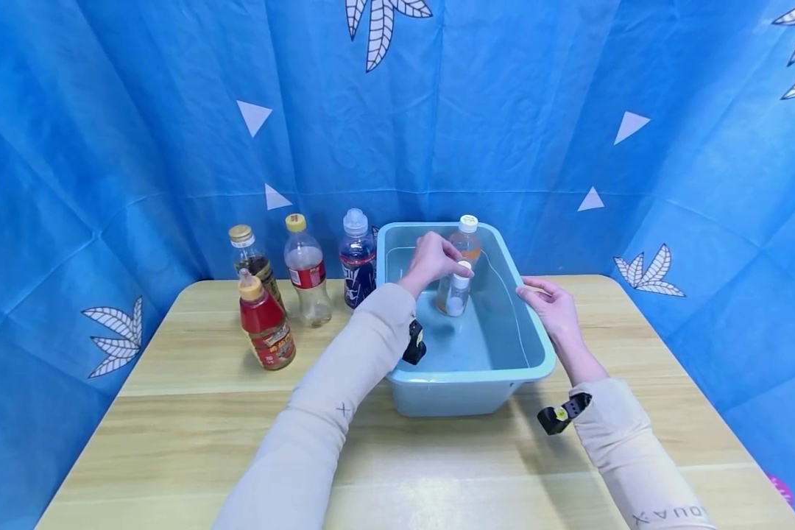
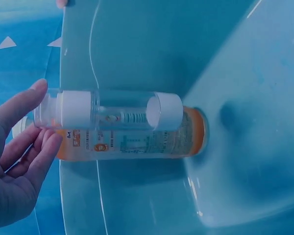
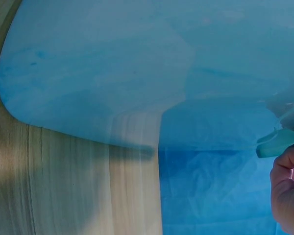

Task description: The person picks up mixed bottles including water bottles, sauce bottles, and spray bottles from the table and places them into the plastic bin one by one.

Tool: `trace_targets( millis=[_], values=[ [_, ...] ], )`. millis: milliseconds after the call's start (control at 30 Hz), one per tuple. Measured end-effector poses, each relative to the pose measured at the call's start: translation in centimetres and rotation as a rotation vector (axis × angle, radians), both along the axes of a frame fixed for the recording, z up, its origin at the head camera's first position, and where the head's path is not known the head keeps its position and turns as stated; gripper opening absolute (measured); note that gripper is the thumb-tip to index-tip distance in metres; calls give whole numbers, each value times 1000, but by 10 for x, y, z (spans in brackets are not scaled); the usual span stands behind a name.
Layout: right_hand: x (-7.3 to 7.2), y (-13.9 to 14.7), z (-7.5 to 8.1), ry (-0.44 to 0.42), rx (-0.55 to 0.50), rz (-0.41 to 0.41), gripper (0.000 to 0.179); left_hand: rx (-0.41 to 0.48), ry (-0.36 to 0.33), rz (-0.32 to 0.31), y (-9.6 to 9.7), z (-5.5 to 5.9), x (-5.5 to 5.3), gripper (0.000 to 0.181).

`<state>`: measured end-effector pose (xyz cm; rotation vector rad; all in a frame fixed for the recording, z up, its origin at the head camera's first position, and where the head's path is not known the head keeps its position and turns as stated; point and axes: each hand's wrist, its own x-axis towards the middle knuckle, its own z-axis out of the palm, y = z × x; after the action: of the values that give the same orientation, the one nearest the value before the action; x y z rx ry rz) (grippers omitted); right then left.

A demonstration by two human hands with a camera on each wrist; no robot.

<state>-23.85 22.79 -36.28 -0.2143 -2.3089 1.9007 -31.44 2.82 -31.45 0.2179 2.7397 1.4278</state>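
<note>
Pale sleeves (image 1: pixel 321 401) cross the tabletop (image 1: pixel 424 471), left grip (image 1: pixel 430 259) pinching a clear bottle (image 1: pixel 459 300) in the blue tub (image 1: pixel 450 397), right grip (image 1: pixel 556 311) clasping its rim (image 1: pixel 467 377).

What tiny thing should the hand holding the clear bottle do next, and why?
Maybe the left hand should ease the clear bottle down until it stands on the floor of the tub: the hand pinches its top, bare floor shows near the orange-tinted bottle, and the right hand grips the rim.
</note>
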Motion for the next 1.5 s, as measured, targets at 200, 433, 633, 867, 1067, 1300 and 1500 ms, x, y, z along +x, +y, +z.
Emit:
trace_targets(
  millis=[200, 433, 633, 867, 1067, 1300, 1500],
  values=[
    [1, 1, 0, -6, 5, 3, 46, -36, 15, -32, 5, -4, -4, 26],
    [0, 3, -1, -11, -11, 6, 46, -29, -7, -42, 12, -7, -3, 24],
    [0, 3, -1, -19, -7, 5, 47, -54, -15, -74, 17, -12, 1, 26],
    [-2, 1, -1, 2, -27, 10, 45, -80, -36, -109, 20, -18, 2, 26],
    [-2, 0, -1, 18, -38, 11, 43, -91, -60, -96, 22, -21, 1, 26],
    [-2, -1, -2, 12, -27, 0, 43, -143, -75, -87, 25, -27, 0, 26],
    [-1, -1, 0, 13, -39, -7, 43, -137, -86, -92, 28, -29, 1, 26]
  ],
)
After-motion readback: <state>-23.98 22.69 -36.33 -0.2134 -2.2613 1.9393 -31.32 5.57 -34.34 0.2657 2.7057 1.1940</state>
